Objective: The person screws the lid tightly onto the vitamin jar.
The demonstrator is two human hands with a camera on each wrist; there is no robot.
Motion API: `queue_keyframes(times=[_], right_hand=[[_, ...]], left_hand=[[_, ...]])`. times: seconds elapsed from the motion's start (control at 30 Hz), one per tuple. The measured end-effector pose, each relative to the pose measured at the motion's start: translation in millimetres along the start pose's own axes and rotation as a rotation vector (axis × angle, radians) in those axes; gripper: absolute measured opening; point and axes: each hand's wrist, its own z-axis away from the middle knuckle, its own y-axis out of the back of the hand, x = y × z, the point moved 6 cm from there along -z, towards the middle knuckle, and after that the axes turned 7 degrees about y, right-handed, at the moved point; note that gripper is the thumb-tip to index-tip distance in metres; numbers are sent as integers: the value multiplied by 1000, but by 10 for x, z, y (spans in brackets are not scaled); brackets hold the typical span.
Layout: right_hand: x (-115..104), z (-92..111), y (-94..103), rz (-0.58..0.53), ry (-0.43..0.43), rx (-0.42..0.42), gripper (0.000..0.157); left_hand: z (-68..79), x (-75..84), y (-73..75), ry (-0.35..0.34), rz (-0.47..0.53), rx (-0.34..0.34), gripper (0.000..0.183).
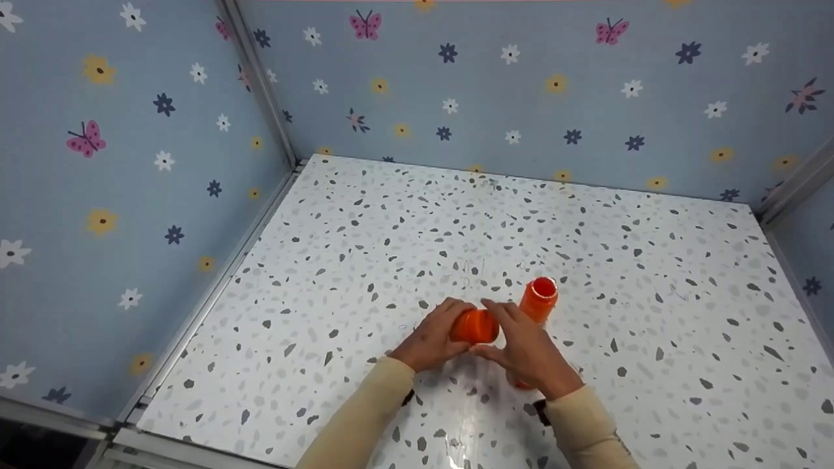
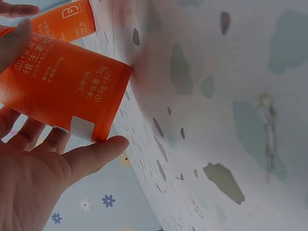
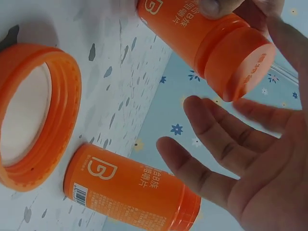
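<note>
My left hand point(image 1: 433, 335) grips an orange, labelled pill bottle point(image 2: 62, 82), tilted over on its side a little above the table. In the right wrist view, its orange cap point(image 3: 245, 62) sits on the end facing my right hand point(image 3: 260, 159). The fingers of that hand are spread and fairly straight, with fingertips right by the cap's edge. A second orange bottle point(image 1: 539, 299) stands upright and uncapped just beyond my right hand. Near the right wrist lies a loose orange cap point(image 3: 67, 110), its pale inside showing; in the head view it is mostly hidden below the hand.
The speckled white tabletop point(image 1: 404, 228) spreads around the hands. Blue patterned panels point(image 1: 521, 85) rise at the back and both sides, with a metal rail point(image 1: 215, 293) along the left edge.
</note>
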Motion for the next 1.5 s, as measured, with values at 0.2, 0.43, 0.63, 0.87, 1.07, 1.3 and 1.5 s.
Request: queue_keyframes(times=[0.2, 0.43, 0.63, 0.87, 1.07, 1.3, 1.5], right_hand=[[-86, 16, 34, 33, 133, 10, 64], [-55, 9, 24, 0, 32, -9, 62], [3, -9, -8, -20, -87, -24, 62], [-3, 0, 9, 5, -48, -2, 76], [-79, 16, 57, 69, 94, 24, 71], [-84, 15, 51, 74, 52, 13, 62], [-34, 3, 20, 71, -63, -21, 64]], left_hand=[[9, -5, 6, -2, 13, -3, 56], [7, -11, -12, 34, 30, -18, 56], [-4, -12, -21, 35, 24, -21, 55], [-2, 0, -11, -7, -5, -5, 54], [-8, 16, 6, -19, -15, 4, 57], [-10, 18, 7, -27, -15, 7, 57], [-8, 2, -14, 5, -7, -8, 55]])
